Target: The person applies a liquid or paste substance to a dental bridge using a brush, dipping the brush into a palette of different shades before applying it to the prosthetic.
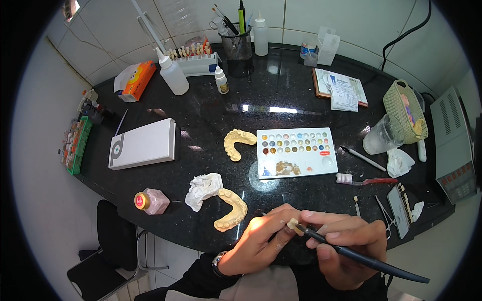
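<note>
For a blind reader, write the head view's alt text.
The left hand holds a small cream toothlike piece; the right hand holds a slim dark tapered tool at it. Nearby lie a white rectangular paint palette and two yellowish curved dental casts.

An orange tissue pack (139,80) lies beside a squeeze bottle (174,78).

This looks like a dental laboratory: cream tooth-arch casts (231,146) and a palette (301,156) of coloured pastes share the black desk (211,110), tooth-shade tabs (404,202) line a holder (398,214) (another set sits near the tiled wall (346,20)), and the left hand (266,233) holds a tooth crown (292,223).
</note>
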The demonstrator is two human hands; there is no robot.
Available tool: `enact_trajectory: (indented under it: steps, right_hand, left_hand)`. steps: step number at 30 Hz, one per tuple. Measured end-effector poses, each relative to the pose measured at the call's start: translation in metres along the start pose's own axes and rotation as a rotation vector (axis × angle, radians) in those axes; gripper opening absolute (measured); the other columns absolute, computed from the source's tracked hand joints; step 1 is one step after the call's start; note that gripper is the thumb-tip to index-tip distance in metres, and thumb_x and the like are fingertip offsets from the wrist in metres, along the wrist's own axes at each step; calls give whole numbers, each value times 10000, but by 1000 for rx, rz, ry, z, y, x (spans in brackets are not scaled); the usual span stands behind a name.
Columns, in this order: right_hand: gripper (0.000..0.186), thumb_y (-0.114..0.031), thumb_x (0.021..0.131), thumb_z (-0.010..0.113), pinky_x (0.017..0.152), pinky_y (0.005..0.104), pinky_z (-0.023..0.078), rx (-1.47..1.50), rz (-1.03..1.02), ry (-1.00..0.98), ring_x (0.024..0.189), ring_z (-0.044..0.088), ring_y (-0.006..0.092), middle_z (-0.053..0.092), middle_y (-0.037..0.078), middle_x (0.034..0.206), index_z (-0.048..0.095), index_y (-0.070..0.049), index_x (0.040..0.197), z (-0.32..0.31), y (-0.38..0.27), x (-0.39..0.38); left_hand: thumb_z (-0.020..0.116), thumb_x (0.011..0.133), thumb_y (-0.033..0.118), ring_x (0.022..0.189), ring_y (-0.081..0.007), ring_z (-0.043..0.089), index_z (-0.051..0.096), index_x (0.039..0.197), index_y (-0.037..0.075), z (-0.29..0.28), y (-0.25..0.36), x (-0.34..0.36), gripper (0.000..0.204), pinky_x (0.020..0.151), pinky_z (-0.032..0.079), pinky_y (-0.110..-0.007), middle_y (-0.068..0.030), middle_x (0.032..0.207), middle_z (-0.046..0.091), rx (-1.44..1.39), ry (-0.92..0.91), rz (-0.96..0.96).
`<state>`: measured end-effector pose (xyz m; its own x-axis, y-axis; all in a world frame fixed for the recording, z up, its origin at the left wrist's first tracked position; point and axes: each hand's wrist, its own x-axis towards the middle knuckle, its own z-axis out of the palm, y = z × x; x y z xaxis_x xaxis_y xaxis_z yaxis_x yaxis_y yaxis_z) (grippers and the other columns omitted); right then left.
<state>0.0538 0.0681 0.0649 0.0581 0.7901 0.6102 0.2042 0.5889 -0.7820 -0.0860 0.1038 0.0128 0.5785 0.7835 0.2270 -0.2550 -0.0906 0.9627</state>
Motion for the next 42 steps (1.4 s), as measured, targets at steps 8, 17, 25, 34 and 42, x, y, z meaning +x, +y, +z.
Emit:
enact_trajectory:
  steps: [8, 17, 25, 34, 42]
  right_hand:
    - [208, 17, 786, 570, 707, 386, 549, -16, -7, -7, 747, 636, 313, 560, 178, 712, 395, 54, 892, -1, -1, 1]
    - [207, 13, 789, 572, 707, 391, 547, -17, -11, -11, 736, 638, 309, 566, 175, 703, 400, 52, 896, -1, 0, 1]
    - [203, 14, 785, 573, 715, 406, 540, -24, -8, 0, 726, 639, 310, 576, 171, 694, 404, 47, 892, -1, -1, 1]
    - [253, -122, 838, 565, 657, 384, 550, 83, -2, 215, 690, 636, 282, 522, 102, 642, 373, 27, 910, -7, 1, -8]
    - [273, -172, 826, 580, 708, 473, 539, 156, 208, 441, 602, 594, 205, 510, 114, 651, 369, -8, 885, -8, -1, -6]
  left_hand:
    - [467, 886, 62, 778, -214, 517, 522, 989, -15, -3, 0, 0, 141, 705, 414, -305, -104, 842, 539, 32, -38, -20]
    - [464, 889, 67, 780, -207, 518, 522, 992, -12, -3, 1, 0, 142, 707, 415, -304, -103, 843, 534, 24, -37, -37]
    - [468, 884, 63, 778, -215, 517, 521, 1008, -12, -4, -2, 0, 155, 710, 412, -307, -104, 842, 539, 39, -42, 6]
    - [419, 923, 112, 752, -182, 522, 496, 981, -1, 3, 0, 6, 149, 689, 424, -301, -101, 907, 567, 3, 2, 75]
    - [372, 942, 288, 798, -164, 457, 460, 843, 42, 0, 7, 5, 279, 731, 373, -288, -101, 895, 492, -94, -32, 41]
